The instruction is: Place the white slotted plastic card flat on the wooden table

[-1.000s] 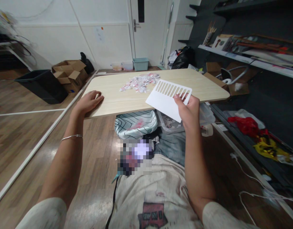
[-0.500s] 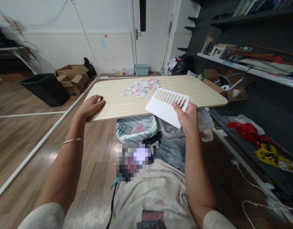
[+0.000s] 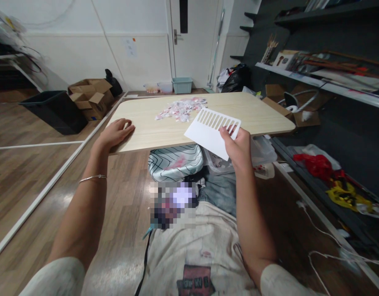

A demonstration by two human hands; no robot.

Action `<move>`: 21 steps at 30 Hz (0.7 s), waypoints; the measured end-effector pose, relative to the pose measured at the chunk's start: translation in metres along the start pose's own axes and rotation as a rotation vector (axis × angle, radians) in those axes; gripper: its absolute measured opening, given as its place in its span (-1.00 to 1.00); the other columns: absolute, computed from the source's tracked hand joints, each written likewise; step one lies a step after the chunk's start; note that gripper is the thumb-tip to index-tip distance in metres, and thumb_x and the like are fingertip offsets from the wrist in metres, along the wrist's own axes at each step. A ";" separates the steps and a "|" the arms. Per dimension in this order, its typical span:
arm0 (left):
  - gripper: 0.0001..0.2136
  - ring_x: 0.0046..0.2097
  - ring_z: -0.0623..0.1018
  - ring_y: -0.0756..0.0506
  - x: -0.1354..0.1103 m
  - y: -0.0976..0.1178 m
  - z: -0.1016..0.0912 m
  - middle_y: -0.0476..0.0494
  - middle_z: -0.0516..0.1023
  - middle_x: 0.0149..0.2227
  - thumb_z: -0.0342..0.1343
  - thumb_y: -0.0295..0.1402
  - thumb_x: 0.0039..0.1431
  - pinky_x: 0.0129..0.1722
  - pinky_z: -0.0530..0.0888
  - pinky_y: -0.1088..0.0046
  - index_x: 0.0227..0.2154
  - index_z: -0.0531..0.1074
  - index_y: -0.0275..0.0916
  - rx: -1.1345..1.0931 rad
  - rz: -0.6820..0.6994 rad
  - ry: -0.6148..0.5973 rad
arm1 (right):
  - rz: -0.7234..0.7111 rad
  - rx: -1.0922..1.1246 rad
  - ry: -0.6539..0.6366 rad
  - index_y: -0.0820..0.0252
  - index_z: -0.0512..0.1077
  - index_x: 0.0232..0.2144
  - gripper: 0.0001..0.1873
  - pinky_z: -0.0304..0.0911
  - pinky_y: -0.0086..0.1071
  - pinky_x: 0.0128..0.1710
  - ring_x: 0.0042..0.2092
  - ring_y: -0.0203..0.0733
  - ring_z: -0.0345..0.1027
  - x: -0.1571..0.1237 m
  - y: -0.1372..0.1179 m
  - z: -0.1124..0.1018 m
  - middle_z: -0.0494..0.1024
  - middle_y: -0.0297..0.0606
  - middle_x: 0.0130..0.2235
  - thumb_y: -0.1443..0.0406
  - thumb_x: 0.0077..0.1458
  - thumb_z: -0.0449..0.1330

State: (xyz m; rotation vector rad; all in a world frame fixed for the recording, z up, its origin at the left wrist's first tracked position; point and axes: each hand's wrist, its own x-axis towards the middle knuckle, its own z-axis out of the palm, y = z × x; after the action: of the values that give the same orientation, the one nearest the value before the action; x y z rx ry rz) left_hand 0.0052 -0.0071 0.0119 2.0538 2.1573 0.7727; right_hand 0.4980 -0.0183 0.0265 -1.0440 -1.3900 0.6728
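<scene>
My right hand grips a flat white slotted board by its right side, thumb on top. A row of long slots runs along the board's far part. It is held tilted over the near edge of the pale wooden table, and I cannot tell whether it touches the tabletop. Behind it lies a loose pile of small white and pink paper scraps. At the table's left edge, my left hand rests on the surface with fingers loosely stretched and nothing in them.
Below the table's near edge are a patterned fabric-lined basket and a clear plastic box. To the left stand a black bin and open cardboard boxes. Dark shelving lines the right side, and white cables cross the floor.
The view has tilted down a little, so most things sit slightly higher or lower in frame. My right hand and the white slotted board have shifted slightly left. My left hand stays on the table.
</scene>
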 end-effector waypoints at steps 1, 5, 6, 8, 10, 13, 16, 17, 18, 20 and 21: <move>-0.23 0.37 0.64 -0.44 0.000 0.000 0.000 -0.21 0.79 0.16 -0.05 0.35 0.53 0.39 0.52 -0.16 -0.10 0.71 -0.34 0.000 -0.001 0.004 | -0.007 -0.001 -0.012 0.03 0.50 -0.35 -0.59 0.54 -0.15 -0.10 -0.18 0.03 0.57 0.000 0.002 0.000 0.64 -0.24 -0.32 -0.07 0.21 0.51; -0.21 0.33 0.65 -0.40 -0.001 0.003 -0.001 -0.20 0.78 0.14 -0.10 0.34 0.55 0.38 0.53 -0.13 -0.16 0.69 -0.36 0.011 0.008 0.006 | -0.016 0.007 -0.054 0.03 0.54 -0.34 -0.58 0.57 -0.11 -0.10 -0.16 0.08 0.61 0.001 0.007 -0.001 0.67 -0.21 -0.30 -0.10 0.17 0.52; -0.20 0.33 0.65 -0.40 -0.002 0.004 -0.001 -0.19 0.78 0.14 -0.12 0.34 0.55 0.37 0.53 -0.12 -0.18 0.68 -0.36 0.015 0.007 0.006 | -0.014 0.012 -0.063 0.03 0.54 -0.34 -0.58 0.57 -0.11 -0.11 -0.16 0.08 0.62 0.002 0.007 -0.001 0.68 -0.20 -0.29 -0.10 0.15 0.52; -0.18 0.33 0.65 -0.40 -0.002 0.004 -0.002 -0.18 0.77 0.15 -0.14 0.36 0.55 0.37 0.54 -0.11 -0.15 0.69 -0.37 0.024 0.004 0.003 | -0.006 0.021 -0.082 0.03 0.55 -0.34 -0.59 0.55 -0.13 -0.15 -0.17 0.08 0.62 0.002 0.006 -0.003 0.70 -0.20 -0.29 -0.09 0.13 0.53; -0.16 0.34 0.64 -0.41 -0.003 0.004 -0.002 -0.19 0.76 0.17 -0.15 0.36 0.54 0.36 0.53 -0.10 -0.05 0.69 -0.39 0.033 0.004 -0.005 | 0.004 0.027 -0.104 0.03 0.56 -0.34 -0.58 0.54 -0.14 -0.18 -0.17 0.08 0.62 0.001 0.004 -0.005 0.71 -0.20 -0.29 -0.10 0.11 0.54; -0.14 0.35 0.63 -0.43 -0.004 0.006 -0.003 -0.23 0.72 0.21 -0.22 0.31 0.59 0.36 0.53 -0.10 0.11 0.69 -0.43 0.053 -0.005 -0.034 | 0.018 0.032 -0.131 0.05 0.59 -0.33 -0.57 0.53 -0.15 -0.21 -0.19 0.05 0.61 0.000 0.001 -0.008 0.72 -0.21 -0.29 -0.10 0.10 0.56; -0.24 0.36 0.61 -0.43 -0.006 0.009 -0.006 -0.34 0.70 0.29 -0.14 0.19 0.62 0.45 0.52 -0.08 0.25 0.64 -0.43 0.069 -0.027 -0.071 | 0.038 0.033 -0.159 0.06 0.59 -0.35 -0.56 0.51 -0.18 -0.25 -0.26 0.00 0.56 -0.001 -0.002 -0.010 0.69 -0.24 -0.33 -0.10 0.08 0.58; -0.29 0.36 0.60 -0.43 -0.007 0.010 -0.006 -0.39 0.69 0.32 -0.07 0.14 0.60 0.50 0.50 -0.07 0.29 0.62 -0.42 0.069 -0.035 -0.078 | 0.046 0.032 -0.169 0.06 0.59 -0.37 -0.56 0.49 -0.19 -0.27 -0.28 -0.03 0.53 -0.002 -0.004 -0.011 0.67 -0.26 -0.36 -0.09 0.07 0.58; -0.32 0.37 0.60 -0.43 -0.007 0.011 -0.007 -0.44 0.68 0.34 -0.01 0.11 0.57 0.53 0.49 -0.07 0.31 0.60 -0.41 0.066 -0.041 -0.082 | 0.053 0.033 -0.177 0.06 0.58 -0.38 -0.56 0.48 -0.20 -0.30 -0.31 -0.04 0.51 -0.003 -0.005 -0.012 0.65 -0.27 -0.38 -0.09 0.06 0.59; -0.37 0.38 0.59 -0.45 -0.008 0.011 -0.007 -0.48 0.68 0.35 0.06 0.06 0.51 0.56 0.49 -0.06 0.31 0.61 -0.36 0.059 -0.057 -0.081 | 0.060 0.052 -0.178 0.06 0.60 -0.38 -0.56 0.47 -0.21 -0.32 -0.32 -0.05 0.50 -0.005 -0.009 -0.013 0.66 -0.27 -0.38 -0.10 0.06 0.59; -0.39 0.38 0.60 -0.45 -0.007 0.011 -0.006 -0.47 0.68 0.33 0.06 0.06 0.50 0.55 0.49 -0.06 0.30 0.63 -0.32 0.055 -0.064 -0.076 | 0.058 0.068 -0.167 0.07 0.61 -0.35 -0.56 0.48 -0.20 -0.31 -0.31 -0.04 0.52 -0.006 -0.011 -0.014 0.68 -0.25 -0.35 -0.10 0.06 0.58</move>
State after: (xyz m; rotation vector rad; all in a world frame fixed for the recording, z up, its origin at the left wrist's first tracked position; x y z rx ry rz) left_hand 0.0135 -0.0160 0.0195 1.9937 2.2146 0.6241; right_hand 0.5084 -0.0306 0.0355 -0.9956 -1.4738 0.8598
